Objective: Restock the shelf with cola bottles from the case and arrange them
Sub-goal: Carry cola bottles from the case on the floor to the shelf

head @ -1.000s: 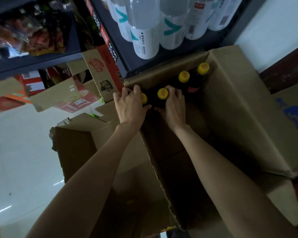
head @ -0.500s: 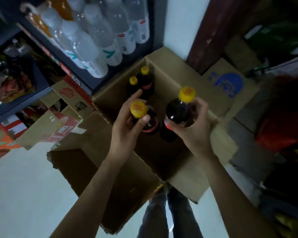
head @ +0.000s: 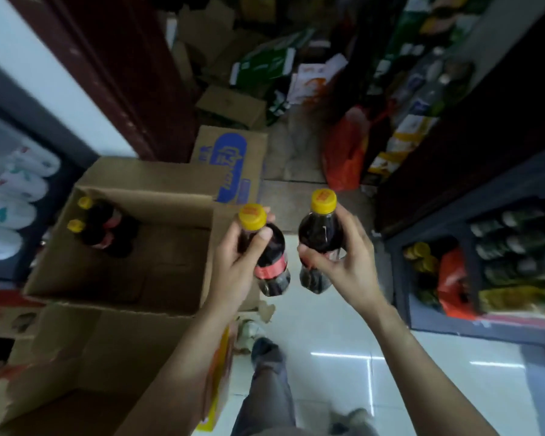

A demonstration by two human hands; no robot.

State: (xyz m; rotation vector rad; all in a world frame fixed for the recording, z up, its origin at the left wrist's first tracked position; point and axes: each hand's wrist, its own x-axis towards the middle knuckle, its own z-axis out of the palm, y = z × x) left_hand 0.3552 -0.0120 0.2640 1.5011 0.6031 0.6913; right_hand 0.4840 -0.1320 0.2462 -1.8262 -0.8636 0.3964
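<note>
Two cola bottles are out of the case, one in each hand, with the low shelf lying off to the right.

The left hand [head: 233,262] grips a yellow-capped cola bottle [head: 266,247] with fingers curled round its shoulder and the thumb across the front; the right hand [head: 340,259] wraps a second cola bottle [head: 320,234] from below its neck. Both bottles stand nearly upright, caps up, long axes slightly tilted, close side by side but apart. The open cardboard case [head: 158,196], with two more bottles [head: 103,229] in its far corner, sits to the left of the left fingers. The dark lower shelf [head: 400,278], seemingly holding yellow-capped bottles though blur makes that uncertain, lies right of the right fingers, so the right hand is nearer and would likely place first.
</note>
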